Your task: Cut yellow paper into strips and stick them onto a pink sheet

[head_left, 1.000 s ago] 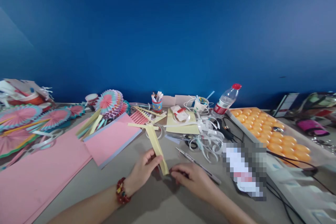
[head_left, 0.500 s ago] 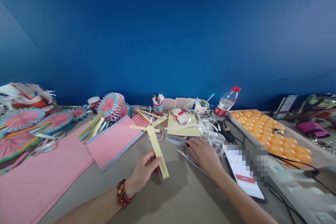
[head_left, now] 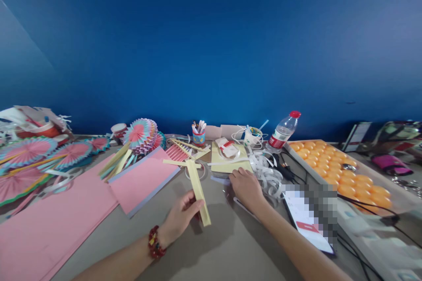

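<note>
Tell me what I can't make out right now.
Head view:
Left hand: some fingertips, behind the yellow strip.
Right hand: whatever its grip touches, hidden by the hand.
Silver tool: one end, hidden by the right arm.
Phone: part of its screen, pixelated.
Pink sheets: cut off by left edge.

No text, brand or number can be read. The plastic bottle (head_left: 284,135) wears a red-and-white label (head_left: 278,138) whose lettering is too small to make out. The smartphone (head_left: 308,227) shows a red block on its white screen, partly pixelated, its mark illegible. Red print on the white packet (head_left: 227,145) is likewise indistinct.
</note>
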A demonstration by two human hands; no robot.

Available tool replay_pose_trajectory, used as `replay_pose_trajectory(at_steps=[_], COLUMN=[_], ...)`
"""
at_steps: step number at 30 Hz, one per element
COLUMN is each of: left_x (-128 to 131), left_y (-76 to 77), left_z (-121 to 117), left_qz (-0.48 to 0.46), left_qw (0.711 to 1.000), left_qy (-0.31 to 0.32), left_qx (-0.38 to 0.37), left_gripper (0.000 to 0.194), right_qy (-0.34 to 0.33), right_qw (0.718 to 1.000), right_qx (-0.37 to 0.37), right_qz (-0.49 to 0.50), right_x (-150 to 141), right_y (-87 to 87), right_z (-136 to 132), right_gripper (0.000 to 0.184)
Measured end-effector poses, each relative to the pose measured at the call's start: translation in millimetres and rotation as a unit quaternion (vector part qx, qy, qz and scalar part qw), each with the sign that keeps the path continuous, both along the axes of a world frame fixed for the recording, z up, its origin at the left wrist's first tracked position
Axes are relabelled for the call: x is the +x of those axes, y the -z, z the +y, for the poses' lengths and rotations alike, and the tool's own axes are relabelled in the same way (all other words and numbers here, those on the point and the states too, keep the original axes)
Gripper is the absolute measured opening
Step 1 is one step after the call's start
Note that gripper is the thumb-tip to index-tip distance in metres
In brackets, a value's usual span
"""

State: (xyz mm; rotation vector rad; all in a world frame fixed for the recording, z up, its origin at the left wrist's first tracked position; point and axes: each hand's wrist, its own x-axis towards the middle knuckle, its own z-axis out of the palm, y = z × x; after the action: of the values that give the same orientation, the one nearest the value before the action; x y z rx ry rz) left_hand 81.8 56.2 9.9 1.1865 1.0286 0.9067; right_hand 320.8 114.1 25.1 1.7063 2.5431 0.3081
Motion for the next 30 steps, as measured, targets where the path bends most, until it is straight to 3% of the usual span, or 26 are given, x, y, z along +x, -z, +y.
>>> replay_pose_trajectory(at_steps=[11,19,23,27,30], left_x=[-0.3,-1.5,-2.3,-3.7,-3.0], left_y=[-3.9,0.8,-1.4,-8.6,-9.7], left_z=[2.1,4.0,4.1,2.4,0.7], left_qz=[0.004,0.001,-0.037,-0.11,-0.154], left_qw=[1.0,0.999,0.998,0.992,0.987], left_qy=[0.004,0.004,0.014,0.018,0.009], left_qx=[0.019,0.034,0.046,0.052,0.036], left_gripper=[0.051,0.052,0.05,0.054,0.052], right_qy=[0.008,0.039,0.024,-0.015,-0.039], right_qw=[0.999,0.976,0.938,0.892,0.764], right_qx=[-0.025,-0.024,-0.042,-0.099,-0.231], right_qz=[0.034,0.214,0.343,0.442,0.601], right_x=[-9.1,14.1,22.4,0.3,-29.4], right_y=[-9.4,-23.8,-32.5,-27.4,-18.8], right_z=[11.1,12.0,13.6,-2.2,-23.7], right_gripper=[0.021,0.027,0.015,0.01,0.013])
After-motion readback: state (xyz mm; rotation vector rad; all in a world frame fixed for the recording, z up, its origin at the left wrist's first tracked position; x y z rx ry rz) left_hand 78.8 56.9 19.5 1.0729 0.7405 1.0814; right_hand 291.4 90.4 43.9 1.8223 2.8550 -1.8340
